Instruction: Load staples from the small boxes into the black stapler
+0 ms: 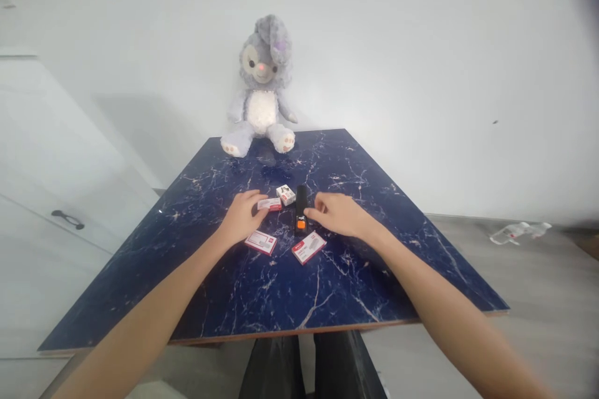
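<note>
My left hand has its thumb and fingers closed around the left end of a small red-and-white box. A black stapler with an orange patch at its near end lies lengthwise, pointing away from me. Beside it on the right is my right hand; its thumb tip reaches the stapler's side, and the thumb and forefinger are apart with nothing between them. Just beyond the held box, a white box with a dark picture sits left of the stapler. Two flat red-and-white boxes, a left one and a right one, lie nearer me.
A grey plush rabbit sits at the far edge of the blue marbled table, against the white wall. A white cabinet with a dark handle stands at left. A clear plastic item lies on the floor at right.
</note>
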Tool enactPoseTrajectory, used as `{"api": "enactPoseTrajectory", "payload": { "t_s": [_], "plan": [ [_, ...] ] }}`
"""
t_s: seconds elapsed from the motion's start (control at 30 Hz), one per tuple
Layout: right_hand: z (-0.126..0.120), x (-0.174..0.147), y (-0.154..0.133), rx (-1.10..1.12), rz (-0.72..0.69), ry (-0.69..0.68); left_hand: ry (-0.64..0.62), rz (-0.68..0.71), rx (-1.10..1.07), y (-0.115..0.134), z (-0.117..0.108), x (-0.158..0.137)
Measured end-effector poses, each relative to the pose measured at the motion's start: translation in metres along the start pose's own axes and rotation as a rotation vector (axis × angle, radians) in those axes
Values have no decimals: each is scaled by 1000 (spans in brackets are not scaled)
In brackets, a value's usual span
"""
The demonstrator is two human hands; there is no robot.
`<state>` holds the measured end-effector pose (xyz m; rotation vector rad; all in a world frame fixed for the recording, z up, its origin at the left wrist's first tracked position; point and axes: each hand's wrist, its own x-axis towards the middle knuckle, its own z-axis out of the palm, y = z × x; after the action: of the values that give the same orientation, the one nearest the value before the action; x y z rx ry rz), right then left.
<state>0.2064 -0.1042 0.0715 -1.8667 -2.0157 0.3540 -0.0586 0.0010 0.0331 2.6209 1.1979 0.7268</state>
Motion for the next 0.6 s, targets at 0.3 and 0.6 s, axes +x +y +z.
{"api": "enactPoseTrajectory", "payload": {
  "t_s": [0.3, 0.6],
  "plan": [
    [36, -63, -52, -94, -10, 65, -184, 109, -97, 43, -6, -15],
    [17, -81, -38, 130, -5, 2, -159, 236, -161, 21, 0, -14]
  ]
}}
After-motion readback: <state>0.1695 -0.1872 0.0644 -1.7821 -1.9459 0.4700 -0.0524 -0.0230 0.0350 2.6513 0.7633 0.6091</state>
